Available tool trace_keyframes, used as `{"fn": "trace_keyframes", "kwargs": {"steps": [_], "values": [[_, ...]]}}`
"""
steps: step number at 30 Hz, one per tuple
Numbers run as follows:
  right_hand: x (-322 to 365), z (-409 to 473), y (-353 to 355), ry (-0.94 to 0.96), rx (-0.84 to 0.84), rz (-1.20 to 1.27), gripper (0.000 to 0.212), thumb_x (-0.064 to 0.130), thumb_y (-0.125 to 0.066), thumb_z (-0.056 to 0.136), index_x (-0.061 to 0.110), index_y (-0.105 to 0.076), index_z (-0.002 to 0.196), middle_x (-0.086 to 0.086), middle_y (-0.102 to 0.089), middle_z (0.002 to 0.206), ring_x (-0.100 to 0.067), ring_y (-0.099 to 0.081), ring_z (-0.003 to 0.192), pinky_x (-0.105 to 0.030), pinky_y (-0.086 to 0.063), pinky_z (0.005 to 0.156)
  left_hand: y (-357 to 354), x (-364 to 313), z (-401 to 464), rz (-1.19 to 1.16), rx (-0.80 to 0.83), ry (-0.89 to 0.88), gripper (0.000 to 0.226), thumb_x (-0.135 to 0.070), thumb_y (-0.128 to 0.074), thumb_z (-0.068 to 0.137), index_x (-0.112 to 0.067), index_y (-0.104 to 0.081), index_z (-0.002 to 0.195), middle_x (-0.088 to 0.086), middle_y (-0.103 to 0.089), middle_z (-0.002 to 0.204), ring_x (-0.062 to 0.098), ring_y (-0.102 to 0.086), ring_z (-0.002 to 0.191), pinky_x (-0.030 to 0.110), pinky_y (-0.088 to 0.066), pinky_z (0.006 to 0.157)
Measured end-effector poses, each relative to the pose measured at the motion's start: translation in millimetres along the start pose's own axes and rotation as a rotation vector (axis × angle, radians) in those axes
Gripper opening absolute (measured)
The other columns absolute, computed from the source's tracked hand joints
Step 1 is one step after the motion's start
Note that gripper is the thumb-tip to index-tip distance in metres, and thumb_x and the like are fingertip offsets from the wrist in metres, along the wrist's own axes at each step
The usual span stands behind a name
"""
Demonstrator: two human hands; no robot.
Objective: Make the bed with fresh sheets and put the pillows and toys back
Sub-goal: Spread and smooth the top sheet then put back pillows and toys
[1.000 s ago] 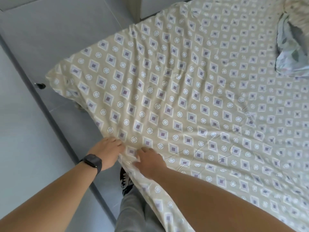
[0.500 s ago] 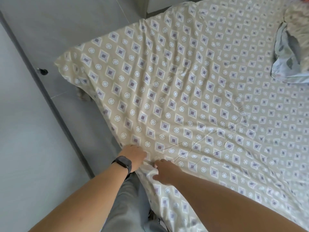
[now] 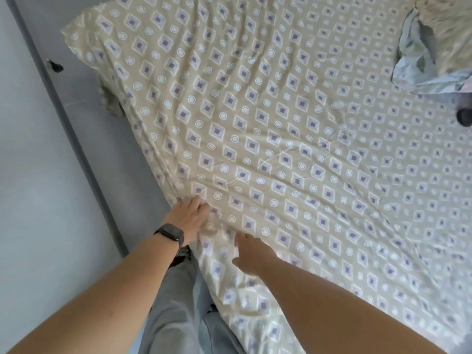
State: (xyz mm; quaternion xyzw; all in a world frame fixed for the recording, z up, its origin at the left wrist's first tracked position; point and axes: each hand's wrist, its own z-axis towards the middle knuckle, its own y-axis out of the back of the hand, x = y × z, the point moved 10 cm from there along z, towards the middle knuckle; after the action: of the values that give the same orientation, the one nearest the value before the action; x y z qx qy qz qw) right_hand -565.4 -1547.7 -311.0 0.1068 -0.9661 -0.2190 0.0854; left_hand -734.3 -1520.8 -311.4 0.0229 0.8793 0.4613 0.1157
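Left hand (image 3: 187, 215), smartwatch (image 3: 169, 233) on the wrist, sits right at the near edge of the patterned sheet (image 3: 268, 118), fingers bunched into the gathered fabric where it rolls over the mattress side, gripping it, by the look of it. Just beside it, the right hand (image 3: 251, 254) presses on the sheet a touch further in; whether its fingers pinch cloth or lie flat, I cannot tell. The sheet runs away from both hands up the bed, beige with diamonds and circles, creases fanning toward the grip, far-left corner hanging loose. Top right, a crumpled pale-blue pillowcase (image 3: 419, 62) lies on it
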Motion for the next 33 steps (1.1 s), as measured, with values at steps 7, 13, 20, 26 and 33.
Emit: {"fn": "trace_keyframes", "kwargs": {"steps": [7, 13, 20, 26, 33], "values": [[-27, -20, -64, -0.029, -0.065, 0.045, 0.042, 0.046, -0.053, 0.096, 0.026, -0.046, 0.132, 0.002, -0.060, 0.121, -0.025, -0.060, 0.109, -0.040, -0.050, 0.083, -72, -96, -50, -0.039, 0.026, -0.183, 0.070, -0.034, -0.090, 0.054, -0.022, -0.063, 0.117, -0.002, -0.057, 0.109, 0.023, -0.056, 0.097, 0.034, -0.050, 0.082], [-13, -16, -65, -0.034, -0.189, -0.032, 0.021, 0.029, -0.044, 0.103, 0.018, -0.054, 0.119, -0.002, -0.066, 0.106, -0.027, -0.064, 0.101, -0.037, -0.049, 0.079, -72, -99, -53, 0.088, 0.008, -0.247, 0.038, -0.001, -0.048, 0.092, -0.017, -0.057, 0.125, -0.001, -0.058, 0.119, 0.024, -0.051, 0.114, 0.035, -0.037, 0.098], [17, -37, -93, 0.113, -0.120, -0.159, 0.043, 0.001, -0.044, 0.093, 0.013, -0.047, 0.134, -0.011, -0.061, 0.113, -0.033, -0.058, 0.102, -0.037, -0.041, 0.078, -104, -67, -79, -0.009, 0.243, -0.063, 0.032, 0.000, -0.053, 0.093, -0.012, -0.061, 0.121, 0.009, -0.058, 0.122, 0.035, -0.062, 0.106, 0.042, -0.050, 0.080], [34, -34, -112, 0.186, -0.142, -0.046, 0.030, 0.021, -0.042, 0.105, 0.014, -0.048, 0.133, -0.007, -0.063, 0.117, -0.030, -0.056, 0.111, -0.040, -0.043, 0.083, -119, -54, -87, 0.030, 0.312, 0.018, 0.032, -0.002, -0.051, 0.094, -0.012, -0.060, 0.123, 0.010, -0.059, 0.124, 0.036, -0.065, 0.108, 0.043, -0.053, 0.079], [-29, -40, -111, 0.075, -0.119, 0.036, 0.029, 0.050, -0.046, 0.100, 0.026, -0.053, 0.116, 0.006, -0.058, 0.123, -0.022, -0.051, 0.120, -0.042, -0.042, 0.095, -104, -119, -81, -0.090, 0.149, -0.173, 0.026, -0.029, -0.042, 0.100, -0.018, -0.058, 0.117, 0.001, -0.059, 0.116, 0.025, -0.057, 0.103, 0.035, -0.036, 0.078]]}}
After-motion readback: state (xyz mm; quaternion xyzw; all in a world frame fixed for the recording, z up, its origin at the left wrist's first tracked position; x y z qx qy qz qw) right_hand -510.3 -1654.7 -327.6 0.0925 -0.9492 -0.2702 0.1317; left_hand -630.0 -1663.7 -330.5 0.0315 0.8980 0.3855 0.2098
